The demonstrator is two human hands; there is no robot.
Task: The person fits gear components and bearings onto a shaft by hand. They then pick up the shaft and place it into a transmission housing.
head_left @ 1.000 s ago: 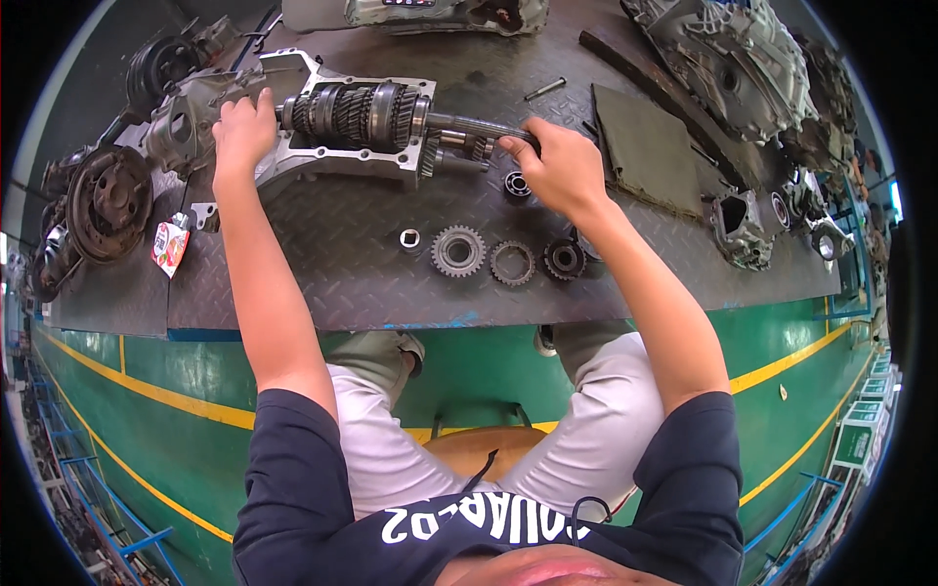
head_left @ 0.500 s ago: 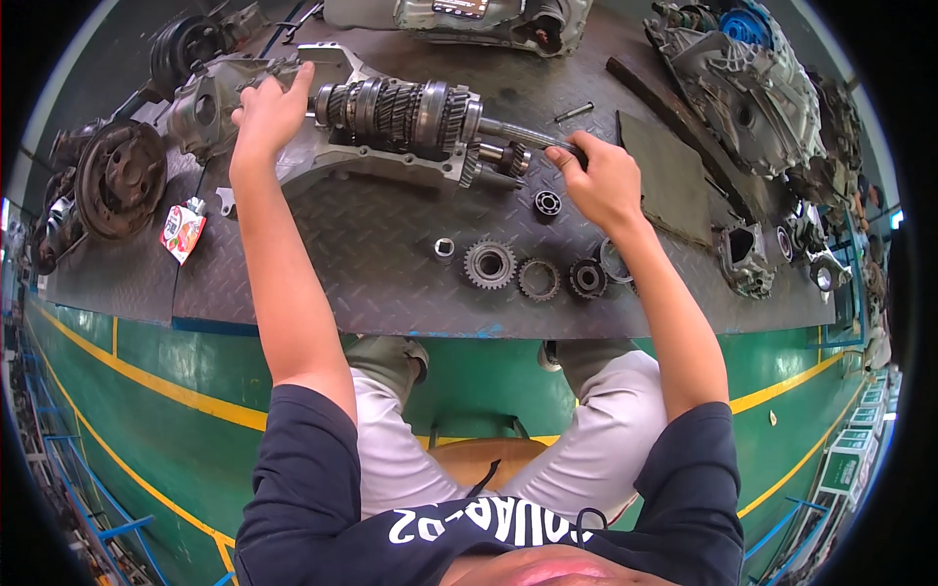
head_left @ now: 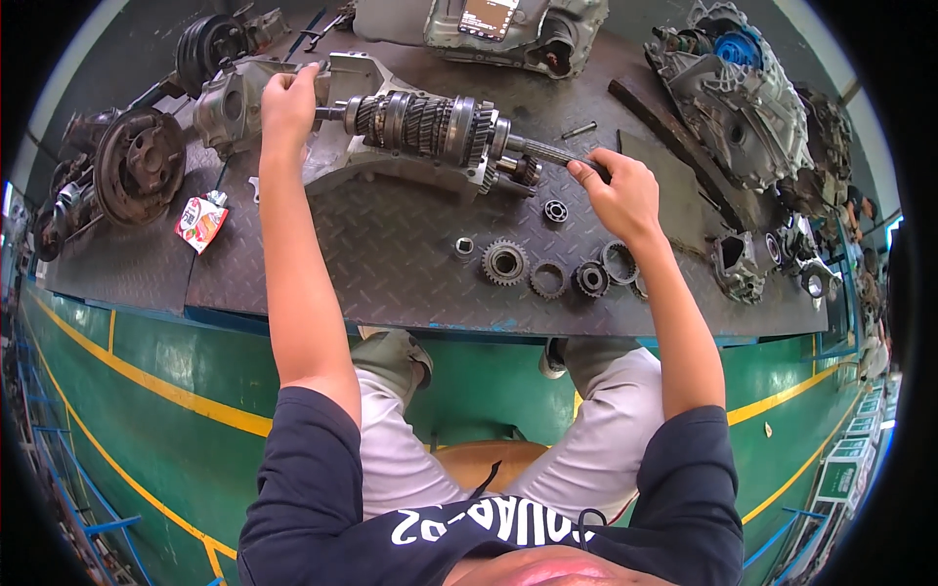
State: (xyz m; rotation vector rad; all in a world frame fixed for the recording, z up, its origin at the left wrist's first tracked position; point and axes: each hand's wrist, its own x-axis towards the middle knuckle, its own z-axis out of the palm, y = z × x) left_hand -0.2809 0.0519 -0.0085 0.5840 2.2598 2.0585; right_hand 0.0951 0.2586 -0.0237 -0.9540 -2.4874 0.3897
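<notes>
The left hand (head_left: 289,98) is closed around the left end of the gear shaft (head_left: 430,127), fingers wrapped over the shaft stub where it meets the aluminium housing (head_left: 337,161). The right hand (head_left: 620,190) pinches the thin splined right end of the same shaft between thumb and fingers, closed on it. The shaft lies across the far part of the steel checker-plate workbench (head_left: 391,264), its stack of gears resting in the open half-casing, which tilts slightly on the plate.

Just near of the right hand sits a row of loose parts: a toothed gear (head_left: 505,262), a synchro ring (head_left: 547,280), a dark hub (head_left: 590,278) and a larger ring (head_left: 618,259), with a small bearing (head_left: 556,210) closer to the shaft. Far left lies a clutch disc (head_left: 139,166); far right, a gearbox casing (head_left: 738,98).

The risk, as I judge it, is at the right end: a two-finger hold on an oily spline could slip, and the heavy shaft would then drop onto the loose rings or roll out of the casing. Gears still on the shaft could also slide off the free end if it dips.
</notes>
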